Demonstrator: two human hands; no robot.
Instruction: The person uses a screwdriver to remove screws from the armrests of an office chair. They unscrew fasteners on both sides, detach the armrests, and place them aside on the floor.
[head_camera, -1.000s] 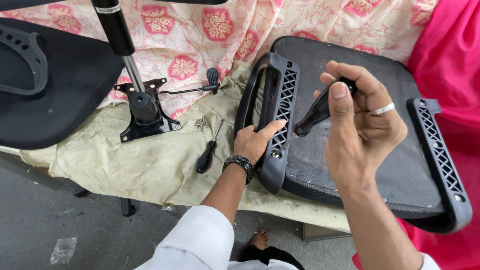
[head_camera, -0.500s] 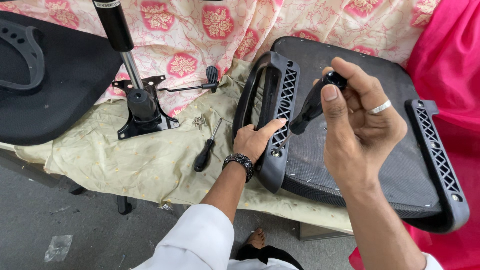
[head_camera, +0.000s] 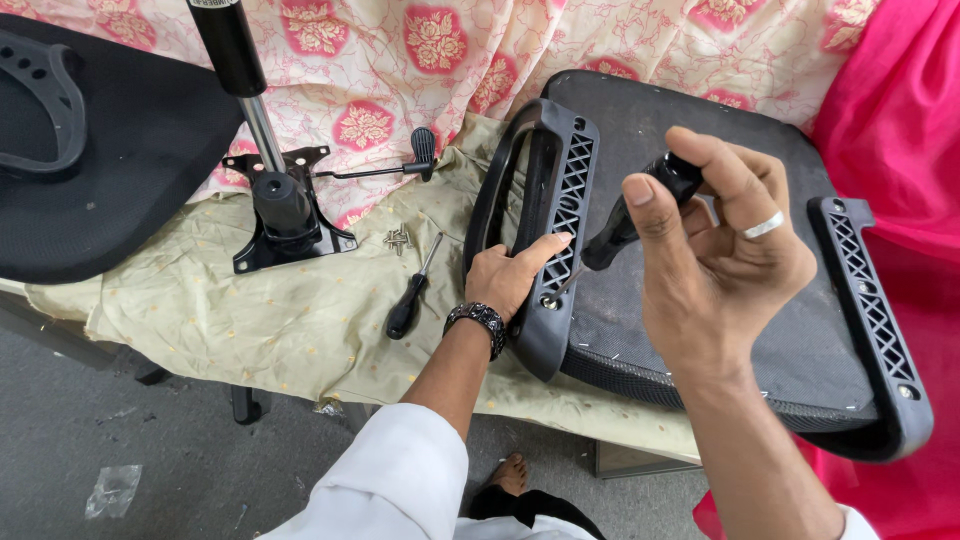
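The upturned black chair seat (head_camera: 700, 300) lies across the olive cloth (head_camera: 250, 310) in front of me, its underside facing up, with one black latticed armrest (head_camera: 545, 215) on its near-left edge and another armrest (head_camera: 870, 300) on the far right edge. To the left, a second black seat (head_camera: 110, 170) lies on the floral sheet (head_camera: 470, 50), and the tilt mechanism with its gas cylinder (head_camera: 265, 170) stands beside it. My right hand (head_camera: 715, 265) is curled around the black handle of a screwdriver (head_camera: 625, 220), fingers pinching its top, the tip set at a screw (head_camera: 549, 300) in the left armrest's base. My left hand (head_camera: 510, 280) grips that armrest, thumb pressed on the lattice. A spare screwdriver (head_camera: 412, 295) lies on the cloth, just beside a small heap of screws (head_camera: 398, 240).
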